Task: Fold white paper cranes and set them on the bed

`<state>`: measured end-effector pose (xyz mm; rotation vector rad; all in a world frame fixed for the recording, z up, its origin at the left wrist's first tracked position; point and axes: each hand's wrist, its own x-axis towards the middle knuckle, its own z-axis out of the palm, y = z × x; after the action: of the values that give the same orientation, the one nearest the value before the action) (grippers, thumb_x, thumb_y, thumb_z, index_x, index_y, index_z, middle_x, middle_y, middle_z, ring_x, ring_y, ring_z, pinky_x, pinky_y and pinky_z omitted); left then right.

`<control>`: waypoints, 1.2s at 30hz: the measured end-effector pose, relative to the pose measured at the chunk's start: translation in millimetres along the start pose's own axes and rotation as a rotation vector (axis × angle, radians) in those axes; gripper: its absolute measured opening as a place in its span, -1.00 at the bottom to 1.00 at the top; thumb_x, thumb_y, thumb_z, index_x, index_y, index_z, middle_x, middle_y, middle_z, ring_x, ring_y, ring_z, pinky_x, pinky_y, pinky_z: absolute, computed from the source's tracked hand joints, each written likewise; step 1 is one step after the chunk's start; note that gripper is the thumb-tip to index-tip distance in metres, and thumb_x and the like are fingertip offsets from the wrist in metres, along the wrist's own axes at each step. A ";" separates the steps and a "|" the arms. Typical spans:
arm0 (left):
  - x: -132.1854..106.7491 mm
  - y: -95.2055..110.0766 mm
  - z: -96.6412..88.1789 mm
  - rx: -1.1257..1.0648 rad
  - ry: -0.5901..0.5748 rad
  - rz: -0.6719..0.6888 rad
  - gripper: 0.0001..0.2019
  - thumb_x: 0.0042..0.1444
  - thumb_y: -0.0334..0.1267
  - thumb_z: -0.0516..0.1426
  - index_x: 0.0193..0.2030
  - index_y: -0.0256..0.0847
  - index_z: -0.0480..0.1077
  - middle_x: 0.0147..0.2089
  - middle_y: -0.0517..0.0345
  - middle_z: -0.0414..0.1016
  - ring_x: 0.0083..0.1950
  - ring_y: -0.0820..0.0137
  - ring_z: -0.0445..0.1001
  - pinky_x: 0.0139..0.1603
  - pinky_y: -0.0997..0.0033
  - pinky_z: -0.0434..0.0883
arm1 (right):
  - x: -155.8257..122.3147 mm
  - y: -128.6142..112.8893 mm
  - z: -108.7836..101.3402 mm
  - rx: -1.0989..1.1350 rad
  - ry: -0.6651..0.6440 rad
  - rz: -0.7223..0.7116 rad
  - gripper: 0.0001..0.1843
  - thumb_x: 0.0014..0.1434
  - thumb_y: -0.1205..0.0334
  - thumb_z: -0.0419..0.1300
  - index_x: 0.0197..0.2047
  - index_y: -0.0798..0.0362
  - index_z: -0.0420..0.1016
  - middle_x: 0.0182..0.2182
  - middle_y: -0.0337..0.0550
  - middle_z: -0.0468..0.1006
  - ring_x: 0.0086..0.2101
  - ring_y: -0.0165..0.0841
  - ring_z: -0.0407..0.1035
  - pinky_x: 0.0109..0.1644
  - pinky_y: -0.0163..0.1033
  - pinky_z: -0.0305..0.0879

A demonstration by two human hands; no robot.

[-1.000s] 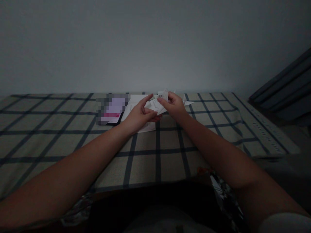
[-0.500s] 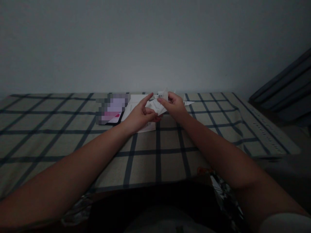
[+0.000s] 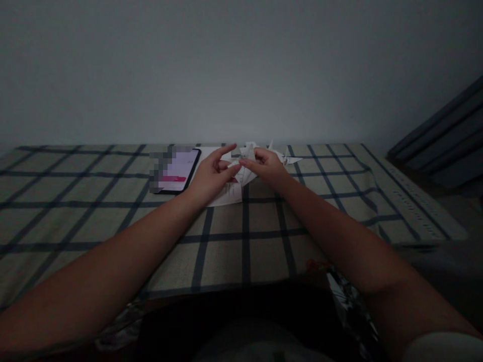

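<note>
Hands meet near the far edge of the bed, both pinched on a small folded paper piece (image 3: 246, 162). The left hand (image 3: 212, 175) grips its near left side between thumb and bent fingers, with the index finger stretched out toward the far edge; the right hand (image 3: 268, 165) clamps the paper's right side, thumb and fingertips closed on it, so the two hands nearly touch over the piece. The folded paper is held just above a flat white sheet (image 3: 225, 197) that lies on the checked bed cover (image 3: 113, 221), and how far it lifts off that sheet cannot be told in the dim light. Just right of the right hand, a second small folded paper shape (image 3: 290, 159) rests on the cover. Left of the left hand, beside the sheet's left edge, lies a phone (image 3: 177, 170) with its screen lit. Behind the far edge stands a plain wall (image 3: 241, 70).
</note>
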<state>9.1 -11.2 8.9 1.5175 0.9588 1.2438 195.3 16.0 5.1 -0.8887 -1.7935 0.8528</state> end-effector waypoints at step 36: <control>8.2 -5.9 -7.8 0.044 0.157 0.177 -0.59 -0.04 -0.27 0.37 -0.01 -0.19 0.48 -0.28 0.16 0.60 -0.28 0.41 0.58 -0.18 0.41 0.49 | 2.8 2.9 1.2 0.286 -0.033 0.120 -0.62 0.12 -0.01 0.31 -0.08 0.05 0.54 -0.36 -0.23 0.55 -0.37 -0.41 0.42 -0.30 -0.29 0.43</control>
<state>2.9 -0.5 5.9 1.5839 0.9742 1.4955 193.9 19.6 3.5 -0.8035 -1.6070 1.1738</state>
